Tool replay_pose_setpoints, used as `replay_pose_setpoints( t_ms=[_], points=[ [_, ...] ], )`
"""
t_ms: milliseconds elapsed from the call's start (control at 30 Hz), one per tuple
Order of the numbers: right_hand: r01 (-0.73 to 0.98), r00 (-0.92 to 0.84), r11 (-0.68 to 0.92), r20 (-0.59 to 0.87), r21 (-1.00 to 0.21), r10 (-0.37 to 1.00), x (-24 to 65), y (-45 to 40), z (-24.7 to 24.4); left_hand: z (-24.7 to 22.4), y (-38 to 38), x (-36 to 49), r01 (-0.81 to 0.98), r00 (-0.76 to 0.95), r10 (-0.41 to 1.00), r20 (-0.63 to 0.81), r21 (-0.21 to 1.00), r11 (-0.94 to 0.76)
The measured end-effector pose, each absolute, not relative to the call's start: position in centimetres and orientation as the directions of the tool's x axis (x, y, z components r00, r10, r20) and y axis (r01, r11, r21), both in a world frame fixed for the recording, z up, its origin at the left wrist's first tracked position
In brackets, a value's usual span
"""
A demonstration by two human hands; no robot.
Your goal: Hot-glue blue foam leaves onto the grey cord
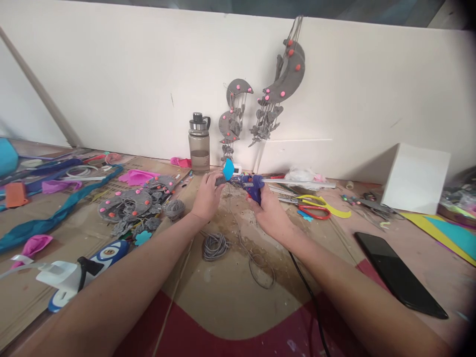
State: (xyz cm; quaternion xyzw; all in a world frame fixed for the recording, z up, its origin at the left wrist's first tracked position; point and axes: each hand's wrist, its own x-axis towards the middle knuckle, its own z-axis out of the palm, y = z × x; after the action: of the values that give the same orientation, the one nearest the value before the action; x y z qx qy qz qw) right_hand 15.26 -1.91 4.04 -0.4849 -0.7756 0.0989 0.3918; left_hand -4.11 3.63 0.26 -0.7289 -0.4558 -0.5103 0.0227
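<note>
My left hand (207, 199) pinches a small grey piece (220, 181), with a bright blue curved piece (228, 169) at its upper right. Whether the two are joined I cannot tell. My right hand (272, 212) is wrapped round the handle of a blue hot glue gun (253, 186), its nozzle pointing left towards the left hand. A clear glue stick (297, 183) sticks out of the gun's rear. Below the hands lie a coil of grey cord (215, 246) and a loose loop of thin cord (262, 272) on the cardboard.
Grey moon hangings (288, 82) lean on the white wall behind. A water bottle (200, 148), a ball of grey yarn (174, 210) and a blue-white power strip (106, 255) are leftward. Red-and-yellow scissors (316, 210) and a black phone (399, 272) lie rightward. The gun's black cable (310, 292) trails forward.
</note>
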Motion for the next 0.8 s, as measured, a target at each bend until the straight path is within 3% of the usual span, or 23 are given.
replay_pose_setpoints(
  t_ms=[800],
  points=[
    [0.707,-0.223,0.464,0.454,-0.534,0.863,15.03,-2.69,4.47,0.63,3.38,-3.97,0.69,0.034,0.649,0.76,0.452,-0.565]
  ],
)
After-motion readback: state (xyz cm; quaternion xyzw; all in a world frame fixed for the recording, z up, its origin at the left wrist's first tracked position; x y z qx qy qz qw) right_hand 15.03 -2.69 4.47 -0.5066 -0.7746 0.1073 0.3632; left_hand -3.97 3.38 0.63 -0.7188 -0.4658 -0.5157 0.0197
